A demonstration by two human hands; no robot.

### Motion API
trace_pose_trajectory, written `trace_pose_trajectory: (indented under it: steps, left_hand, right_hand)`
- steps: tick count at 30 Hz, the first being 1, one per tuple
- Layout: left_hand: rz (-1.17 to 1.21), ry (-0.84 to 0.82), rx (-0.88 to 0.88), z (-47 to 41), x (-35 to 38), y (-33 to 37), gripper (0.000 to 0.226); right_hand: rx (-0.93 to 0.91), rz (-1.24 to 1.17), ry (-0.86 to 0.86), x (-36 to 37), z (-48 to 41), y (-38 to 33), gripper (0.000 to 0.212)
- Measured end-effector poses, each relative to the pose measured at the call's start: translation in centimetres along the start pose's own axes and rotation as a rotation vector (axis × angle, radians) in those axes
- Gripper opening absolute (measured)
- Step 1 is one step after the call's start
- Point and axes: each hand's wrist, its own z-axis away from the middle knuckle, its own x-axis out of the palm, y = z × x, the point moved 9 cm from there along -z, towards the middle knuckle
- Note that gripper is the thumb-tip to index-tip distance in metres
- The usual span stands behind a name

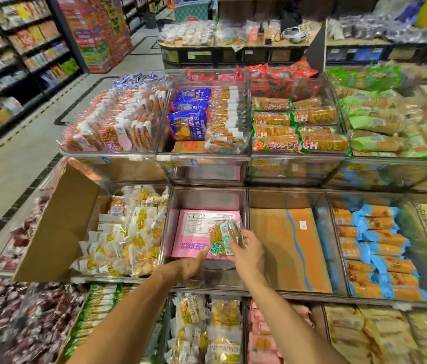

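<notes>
Currently the right hand grips a snack packet, thumb and fingers curled round its right side. The left hand is nearly flat, fingers straight, tips at the packet's lower corner; contact unclear. The packet sits above the pink box in the middle clear bin, label up, long axis running away from the person and tilted slightly right.

glossy clear plastic snack packet, matt pink cardboard box, shiny clear plastic bin
</notes>
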Motion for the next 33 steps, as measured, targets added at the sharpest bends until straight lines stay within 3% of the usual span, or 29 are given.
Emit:
trace_pose_trajectory:
  steps: [3,5,9,17,21,27,33]
  left_hand:
    - [-0.032,-0.061,-0.075,3.1,0.2,2.1,0.134]
    - [-0.087,-0.007,-0.107,5.3,-0.5,3.6,0.134]
    - [-0.061,0.252,0.009,9.8,-3.5,6.7,0.112]
    - [0.21,0.948,0.402,18.3,-9.5,4.6,0.069]
    - [0.256,1.056,0.5,17.9,-9.1,3.1,0.044]
    - [0.406,1.139,0.424,16.5,-8.5,1.6,0.032]
    - [0.485,1.127,0.444,16.5,-8.5,2.1,0.033]
  right_hand:
    - [-0.022,0.068,0.005,0.3,-0.1,-0.2,0.034]
    - [-0.065,0.167,0.03,0.1,0.2,-0.9,0.036]
    - [-0.165,0.403,-0.022,0.8,1.3,-2.1,0.036]
    - [-0.34,0.545,-0.434,6.8,2.9,-1.1,0.042]
    - [-0.423,0.612,-0.513,8.1,3.7,-1.1,0.04]
    - [-0.525,0.768,-0.576,10.5,4.3,-1.3,0.04]
    - [-0.397,0.783,-0.52,11.6,3.0,-0.8,0.054]
